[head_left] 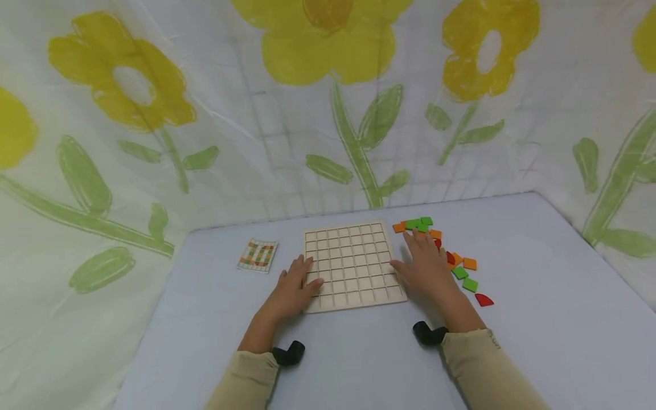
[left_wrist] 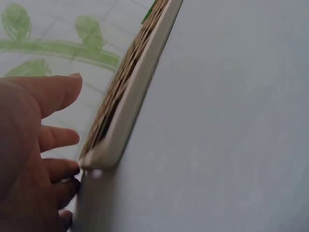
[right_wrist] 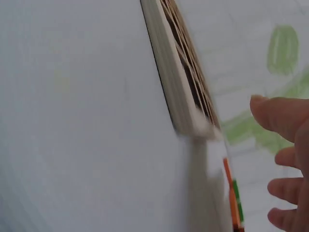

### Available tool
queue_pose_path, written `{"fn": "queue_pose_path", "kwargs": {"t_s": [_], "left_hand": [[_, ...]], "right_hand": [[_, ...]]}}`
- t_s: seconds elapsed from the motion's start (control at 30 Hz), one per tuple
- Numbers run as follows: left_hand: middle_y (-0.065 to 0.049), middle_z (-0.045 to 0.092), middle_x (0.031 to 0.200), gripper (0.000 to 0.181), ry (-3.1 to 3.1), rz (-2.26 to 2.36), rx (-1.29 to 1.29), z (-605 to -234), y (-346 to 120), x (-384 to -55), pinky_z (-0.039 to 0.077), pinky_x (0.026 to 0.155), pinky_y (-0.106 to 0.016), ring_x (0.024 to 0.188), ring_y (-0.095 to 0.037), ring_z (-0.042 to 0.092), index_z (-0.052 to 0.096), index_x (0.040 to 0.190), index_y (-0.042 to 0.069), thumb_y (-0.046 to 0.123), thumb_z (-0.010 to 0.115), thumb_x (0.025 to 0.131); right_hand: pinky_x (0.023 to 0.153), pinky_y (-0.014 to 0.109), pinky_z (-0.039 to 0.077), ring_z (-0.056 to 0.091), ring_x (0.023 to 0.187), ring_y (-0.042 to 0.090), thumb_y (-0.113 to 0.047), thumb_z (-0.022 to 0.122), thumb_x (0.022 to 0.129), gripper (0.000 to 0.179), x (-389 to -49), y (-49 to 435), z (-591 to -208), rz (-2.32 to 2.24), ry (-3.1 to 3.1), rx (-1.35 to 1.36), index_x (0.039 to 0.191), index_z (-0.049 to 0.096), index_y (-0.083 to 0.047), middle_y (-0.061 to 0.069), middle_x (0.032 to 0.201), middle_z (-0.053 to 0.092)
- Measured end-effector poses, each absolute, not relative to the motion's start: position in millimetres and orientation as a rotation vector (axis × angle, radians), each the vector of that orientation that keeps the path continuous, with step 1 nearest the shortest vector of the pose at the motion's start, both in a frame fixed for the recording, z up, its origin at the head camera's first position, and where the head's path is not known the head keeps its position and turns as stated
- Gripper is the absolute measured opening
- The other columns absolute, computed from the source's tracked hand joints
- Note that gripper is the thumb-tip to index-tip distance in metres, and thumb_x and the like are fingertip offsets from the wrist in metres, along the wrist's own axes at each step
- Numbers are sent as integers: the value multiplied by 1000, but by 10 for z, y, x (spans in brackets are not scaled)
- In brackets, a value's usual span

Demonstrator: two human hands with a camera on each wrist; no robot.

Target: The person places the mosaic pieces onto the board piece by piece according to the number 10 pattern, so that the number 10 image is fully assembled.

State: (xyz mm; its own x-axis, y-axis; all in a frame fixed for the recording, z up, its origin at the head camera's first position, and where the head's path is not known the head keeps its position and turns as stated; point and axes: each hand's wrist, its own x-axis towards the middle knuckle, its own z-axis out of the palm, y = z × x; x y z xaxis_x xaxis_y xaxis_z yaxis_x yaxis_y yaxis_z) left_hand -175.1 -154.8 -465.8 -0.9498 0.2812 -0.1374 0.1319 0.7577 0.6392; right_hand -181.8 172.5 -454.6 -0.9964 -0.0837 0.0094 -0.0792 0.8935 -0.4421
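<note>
A pale wooden grid board [head_left: 351, 267] lies flat on the table, its square cells bare. At its left edge is my left hand [head_left: 293, 291], fingers extended and thumb over the near left cells. My right hand [head_left: 426, 272] is spread at the right edge, thumb toward the board and fingertips beside the coloured tiles. In the left wrist view, the left hand's [left_wrist: 29, 145] fingers reach past the board's corner [left_wrist: 107, 153] and hold nothing. Likewise, the right wrist view has the right hand [right_wrist: 292, 150] with fingers apart near the board's side wall [right_wrist: 169, 72].
Right of the board lie loose tiles: green squares [head_left: 470, 285], orange squares [head_left: 470, 263] and red quarter-circles [head_left: 484, 300], several partly behind the right hand. A printed pattern card [head_left: 258, 255] lies to the left. Behind the table [head_left: 359, 359] hangs a flower-patterned curtain [head_left: 230, 171].
</note>
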Motion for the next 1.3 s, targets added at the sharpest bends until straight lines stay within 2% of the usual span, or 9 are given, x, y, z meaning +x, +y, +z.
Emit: {"fn": "queue_pose_path", "kwargs": {"t_s": [0.1, 0.27, 0.33, 0.47, 0.67, 0.83, 0.93, 1.07, 1.3], "left_hand": [[-10, 18, 164, 63, 2701, 1085, 293, -4703, -1634, -1786, 6, 125, -55, 152, -32, 13, 36, 153, 13, 42, 54, 100], [1, 33, 160, 51, 2713, 1199, 280, -4809, -1775, -1821, 22, 122, -54, 149, -28, 26, 54, 141, 14, 34, 64, 95], [4, 36, 158, 49, 2731, 1204, 302, -4842, -1812, -1831, 26, 121, -51, 148, -25, 29, 57, 138, 14, 32, 67, 94], [1, 40, 156, 48, 2779, 1188, 338, -4828, -1816, -1846, 29, 120, -50, 146, -25, 34, 61, 135, 12, 27, 71, 91], [-2, 46, 152, 41, 2834, 1212, 358, -4837, -1812, -1883, 33, 118, -48, 143, -26, 40, 65, 129, 10, 24, 72, 91], [-1, 48, 151, 38, 2848, 1225, 350, -4863, -1811, -1902, 35, 118, -48, 141, -26, 41, 67, 127, 10, 24, 71, 91], [0, 49, 150, 36, 2852, 1227, 327, -4865, -1812, -1904, 35, 118, -48, 141, -25, 42, 68, 125, 11, 24, 71, 92], [-1, 50, 149, 35, 2853, 1237, 323, -4863, -1813, -1910, 35, 117, -48, 141, -26, 43, 68, 124, 10, 23, 70, 92], [1, 51, 148, 33, 2814, 1296, 306, -4893, -1796, -1935, 34, 118, -46, 141, -24, 42, 69, 123, 10, 24, 69, 92]], "right_hand": [[114, 72, 16, 19, 145, 48, -38, 60, 96, 73, -1882, 1913, -4555, -766, 3052, -66, 152, 31, -3, 25, 159, 25], [112, 65, 31, 34, 136, 52, -19, 63, 95, 56, -1906, 2210, -4576, -808, 3028, -28, 144, 45, 2, 29, 150, 39], [109, 65, 36, 40, 132, 51, -13, 64, 93, 47, -1901, 2278, -4590, -811, 3040, -34, 136, 54, 2, 28, 144, 46], [107, 62, 40, 46, 128, 47, -7, 67, 91, 34, -1899, 2322, -4623, -832, 3100, -53, 124, 65, 3, 24, 136, 56], [103, 59, 45, 54, 122, 43, -2, 70, 88, 28, -1870, 2285, -4627, -954, 3143, -57, 116, 70, 1, 22, 127, 62], [90, 55, 54, 61, 105, 39, 5, 71, 84, 33, -1844, 2229, -4622, -1083, 3171, -17, 115, 70, -1, 21, 120, 63], [82, 51, 57, 63, 97, 37, 7, 72, 82, 35, -1848, 2205, -4631, -1124, 3194, -5, 116, 70, -2, 19, 117, 62], [79, 47, 58, 63, 99, 36, 3, 74, 83, 37, -1870, 2169, -4625, -1144, 3205, 21, 119, 69, -4, 17, 113, 61], [72, 31, 57, 68, 101, 33, -13, 75, 87, 36, -1976, 2015, -4480, -1210, 3062, 7, 123, 69, -7, 17, 113, 71]]}}
